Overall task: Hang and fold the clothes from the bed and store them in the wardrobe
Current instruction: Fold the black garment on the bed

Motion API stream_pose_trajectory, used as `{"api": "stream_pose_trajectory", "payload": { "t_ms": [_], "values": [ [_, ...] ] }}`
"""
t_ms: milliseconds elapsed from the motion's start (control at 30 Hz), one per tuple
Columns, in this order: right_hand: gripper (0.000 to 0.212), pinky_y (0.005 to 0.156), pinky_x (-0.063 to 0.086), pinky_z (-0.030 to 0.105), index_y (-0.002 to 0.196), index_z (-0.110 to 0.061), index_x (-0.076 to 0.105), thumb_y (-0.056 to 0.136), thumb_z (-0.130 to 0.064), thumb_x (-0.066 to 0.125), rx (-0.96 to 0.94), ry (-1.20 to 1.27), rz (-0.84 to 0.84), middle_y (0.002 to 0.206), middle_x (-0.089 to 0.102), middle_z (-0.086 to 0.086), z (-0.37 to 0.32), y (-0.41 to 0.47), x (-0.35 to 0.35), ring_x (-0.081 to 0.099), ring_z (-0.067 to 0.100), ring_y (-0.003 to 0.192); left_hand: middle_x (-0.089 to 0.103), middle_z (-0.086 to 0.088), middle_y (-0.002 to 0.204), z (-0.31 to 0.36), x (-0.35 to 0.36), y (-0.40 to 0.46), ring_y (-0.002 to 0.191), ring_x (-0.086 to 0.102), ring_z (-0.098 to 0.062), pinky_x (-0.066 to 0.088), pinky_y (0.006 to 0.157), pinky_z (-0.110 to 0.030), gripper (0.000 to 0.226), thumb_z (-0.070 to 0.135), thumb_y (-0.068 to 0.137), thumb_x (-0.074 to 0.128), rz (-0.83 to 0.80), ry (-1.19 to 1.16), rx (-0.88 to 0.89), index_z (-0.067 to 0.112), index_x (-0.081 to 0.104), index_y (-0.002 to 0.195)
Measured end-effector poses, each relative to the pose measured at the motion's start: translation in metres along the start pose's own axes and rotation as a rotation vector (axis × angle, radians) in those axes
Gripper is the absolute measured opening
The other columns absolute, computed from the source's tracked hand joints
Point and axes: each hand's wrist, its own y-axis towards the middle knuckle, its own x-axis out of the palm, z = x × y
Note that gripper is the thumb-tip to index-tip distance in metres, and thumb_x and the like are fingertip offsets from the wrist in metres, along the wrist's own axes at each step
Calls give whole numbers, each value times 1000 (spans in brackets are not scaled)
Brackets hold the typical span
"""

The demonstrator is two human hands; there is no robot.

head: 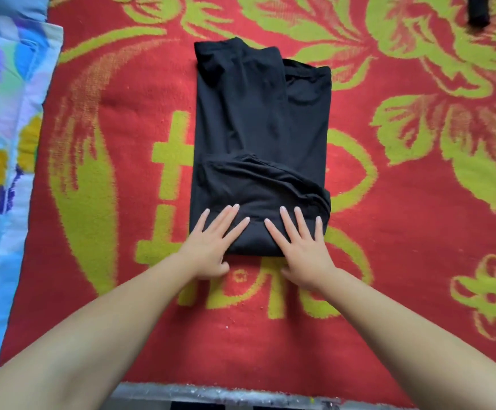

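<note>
Your black garment (258, 149) lies folded into a long rectangle at the centre of the frame, on the red and green blanket (403, 202) covering the bed. Your left hand (211, 247) and right hand (303, 250) press flat on its near edge, fingers straight, each grip released. It looks soft, light and limp, so expect it to sag; take it by the near corners. No container or wardrobe shows.

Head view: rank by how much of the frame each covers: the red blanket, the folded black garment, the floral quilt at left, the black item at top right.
1. red blanket
2. floral quilt, cut off by the frame edge
3. folded black garment, close to the quilt
4. black item, mostly out of frame
</note>
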Motion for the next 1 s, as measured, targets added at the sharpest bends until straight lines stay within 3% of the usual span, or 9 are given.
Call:
{"api": "stream_pose_trajectory", "payload": {
  "t_ms": [167, 400, 467, 533, 633, 700, 767, 867, 1000],
  "values": [
    [99, 110, -1, 66, 144, -38, -28, 91, -9, 50, 45, -16, -49, 157, -28, 5, 6, 18, -10, -21, 38, 144, -36, -11, 152, 5, 3, 5, 136, -37, -24, -7, 115, -49, 113, 1, 81, 51, 20, 46, -123, 32, -47, 130],
    [93, 113, 8, 65, 151, -41, -7, 87, 10, 37, -24, 69, -356, 161, -15, -1, 13, 17, -54, -10, 38, 146, -23, -11, 157, 6, -42, 4, 145, -20, -26, 3, 119, -45, 100, -20, 77, 34, -290, -185, -81, 29, -13, 151],
    [89, 114, 18, 58, 152, -40, -1, 87, 8, 35, -90, 118, -491, 162, -9, 0, 13, 12, -66, 0, 37, 147, -17, -9, 159, 5, -60, -1, 147, -11, -25, 15, 119, -40, 93, -16, 80, 30, -490, -282, -56, 31, -7, 152],
    [81, 108, 34, 34, 153, -36, 6, 88, 4, 36, -179, 149, -585, 162, 8, 5, 8, 0, -74, 25, 33, 143, 0, -10, 161, 8, -73, -9, 147, 12, -26, 29, 112, -31, 87, -10, 82, 29, -626, -324, 8, 32, 2, 152],
    [70, 63, 42, 24, 148, -31, 31, 86, 0, 36, -217, 212, -719, 119, 62, 11, -3, -28, -77, 60, 29, 97, 52, -8, 137, 21, -78, -34, 112, 57, -25, 44, 79, -22, 78, -7, 79, 32, -739, -422, 83, 26, 30, 149],
    [51, 48, 42, 24, 123, -27, 52, 83, 1, 38, -229, 335, -874, 79, 58, 2, -7, -43, -78, 57, 20, 63, 66, 1, 90, 31, -79, -52, 72, 61, -14, 40, 55, -21, 61, -11, 75, 31, -908, -649, 68, 16, 54, 124],
    [34, 42, 41, 15, 100, -25, 54, 82, 2, 44, -248, 410, -923, 71, 53, -7, -2, -44, -82, 54, 1, 49, 59, 3, 73, 28, -83, -56, 60, 56, -11, 38, 50, -19, 49, -13, 72, 33, -1010, -825, 4, 17, 59, 102],
    [24, 63, 44, 24, 91, -25, 60, 80, -5, 54, -183, 461, -671, 81, 62, -3, 22, -24, -92, 58, 9, 73, 65, -4, 81, -4, -92, -37, 70, 60, -16, 45, 60, -25, 38, -6, 68, 42, -831, -856, -73, 14, 66, 89],
    [38, 84, 42, 26, 123, -17, 60, 86, -8, 54, 62, 595, -184, 119, 62, 3, 53, 6, -90, 56, 18, 106, 59, -7, 81, -42, -98, -1, 78, 54, -21, 40, 67, -31, 20, -5, 79, 49, -315, -879, -283, 2, 63, 90]
  ]
}}
